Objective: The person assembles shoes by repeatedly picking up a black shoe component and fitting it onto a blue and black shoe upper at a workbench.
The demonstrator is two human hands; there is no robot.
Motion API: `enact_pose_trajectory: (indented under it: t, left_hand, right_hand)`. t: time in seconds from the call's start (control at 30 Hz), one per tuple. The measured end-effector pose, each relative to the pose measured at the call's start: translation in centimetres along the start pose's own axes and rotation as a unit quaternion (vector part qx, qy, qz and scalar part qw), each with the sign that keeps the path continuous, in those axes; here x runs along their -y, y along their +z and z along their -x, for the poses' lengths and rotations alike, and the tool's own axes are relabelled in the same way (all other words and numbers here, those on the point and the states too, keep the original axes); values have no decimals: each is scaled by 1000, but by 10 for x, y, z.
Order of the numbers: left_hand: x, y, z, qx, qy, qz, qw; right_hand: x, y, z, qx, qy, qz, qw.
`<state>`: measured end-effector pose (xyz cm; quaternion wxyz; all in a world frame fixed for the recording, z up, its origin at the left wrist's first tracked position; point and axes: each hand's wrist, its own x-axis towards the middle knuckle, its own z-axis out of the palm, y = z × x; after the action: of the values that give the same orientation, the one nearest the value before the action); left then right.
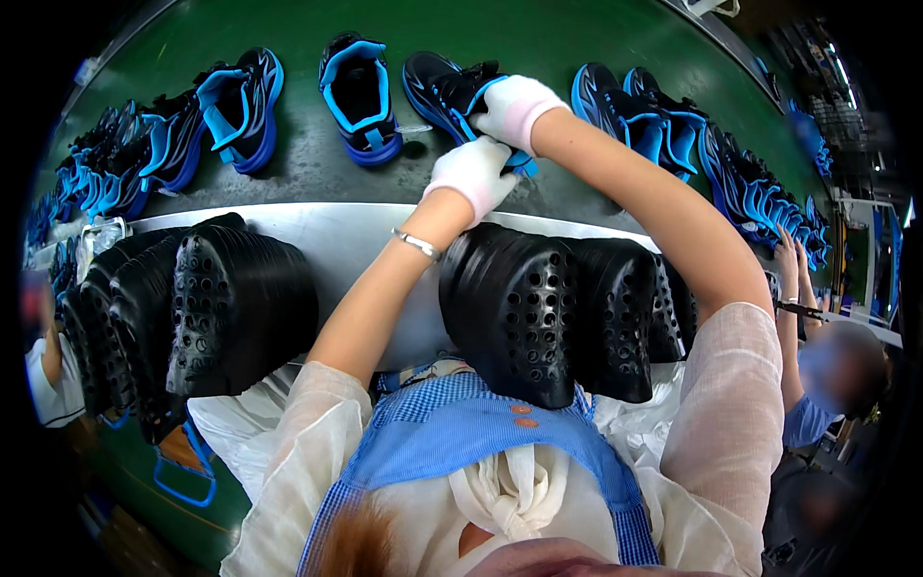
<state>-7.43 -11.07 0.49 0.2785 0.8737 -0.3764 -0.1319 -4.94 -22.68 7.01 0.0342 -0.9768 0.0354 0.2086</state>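
Note:
A black and blue sneaker point(440, 88) lies on the green work surface with its toe pointing away to the left. Both of my hands, in white knit gloves, are at its opening and heel. My right hand point(517, 108) grips the collar on the far side, its fingertips partly hidden inside. At the near end, my left hand point(471, 177) is closed by the blue heel edge; its fingers are partly hidden. Just left of it stands another matching sneaker point(358, 101), with its opening toward me.
Sneakers point(240, 111) line the surface to the left, and more sneakers point(625, 111) to the right. Stacks of black pieces with round holes point(245, 303), point(519, 313) stand along the near metal ledge point(370, 231). Another person's hands point(790, 264) reach in at right.

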Motion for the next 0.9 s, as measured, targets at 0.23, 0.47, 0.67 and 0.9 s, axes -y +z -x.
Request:
enact_pose_trajectory:
  t: [0.23, 0.47, 0.67, 0.9]
  left_hand:
    - [4, 6, -25, 129, 2, -43, 991]
    - [3, 4, -29, 139, -24, -46, 989]
    - [-11, -11, -26, 176, -64, -56, 981]
    - [-4, -5, -17, 99, -45, -33, 993]
  right_hand:
    - [-2, 18, -25, 12, 2, -54, 998]
    - [1, 24, -36, -3, 0, -38, 999]
    - [5, 16, -27, -19, 16, -63, 998]
    - [-9, -22, 39, 6, -68, 9, 998]
